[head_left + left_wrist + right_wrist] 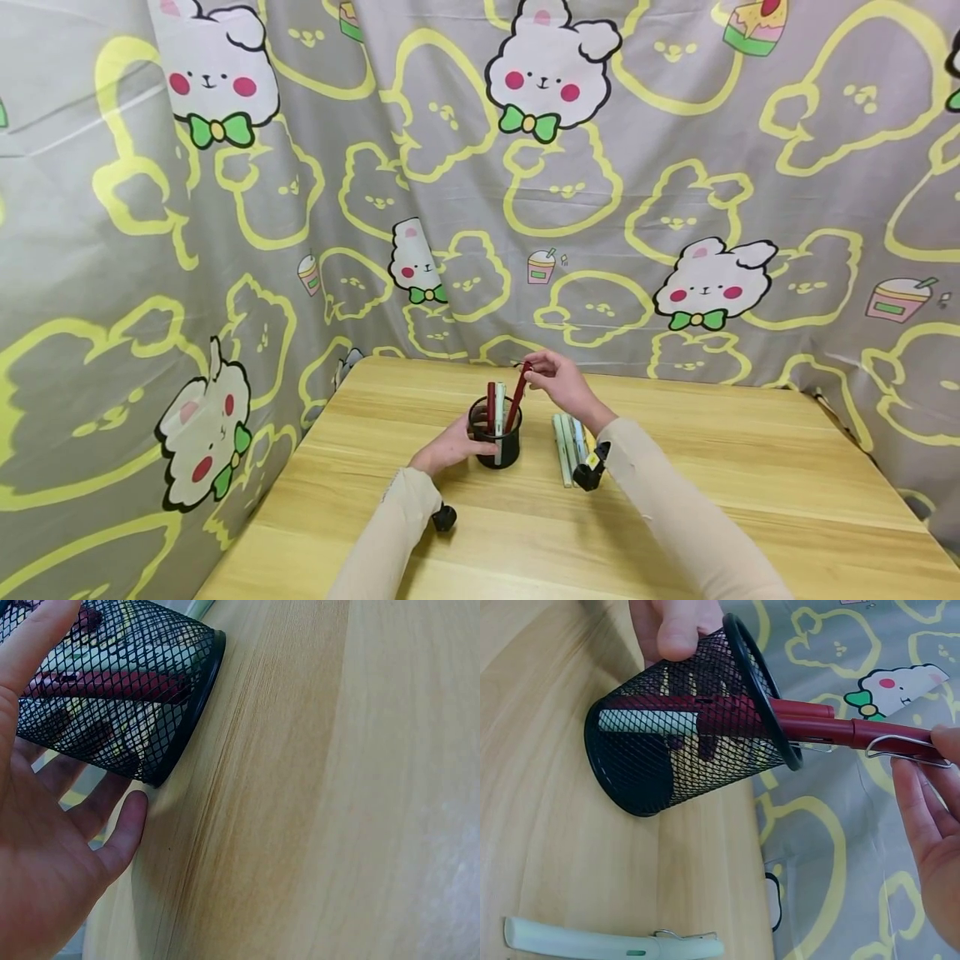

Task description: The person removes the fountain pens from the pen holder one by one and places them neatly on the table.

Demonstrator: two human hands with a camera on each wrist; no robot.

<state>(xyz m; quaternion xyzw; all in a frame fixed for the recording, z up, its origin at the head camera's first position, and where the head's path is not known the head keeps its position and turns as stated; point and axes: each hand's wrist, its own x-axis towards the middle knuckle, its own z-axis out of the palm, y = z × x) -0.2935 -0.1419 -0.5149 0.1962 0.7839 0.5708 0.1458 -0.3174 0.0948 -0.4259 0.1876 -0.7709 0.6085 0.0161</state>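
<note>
- A person sits at a wooden tabletop (675, 467) with a black mesh pen cup (495, 433) standing near its middle.
- The left hand (450, 450) steadies the cup, fingers (124, 825) relaxed against its mesh wall.
- The right hand (558, 383) pinches the clip end of a dark red pen (516, 400), whose lower end sits inside the cup beside other pens.
- This looks like loading the cup; next, the pen seems to need letting go.
- Several pale green pens (568, 446) lie just right of the cup.
- Bare wood surrounds the cup; a cartoon-rabbit curtain (225, 250) hangs behind the far edge.
</note>
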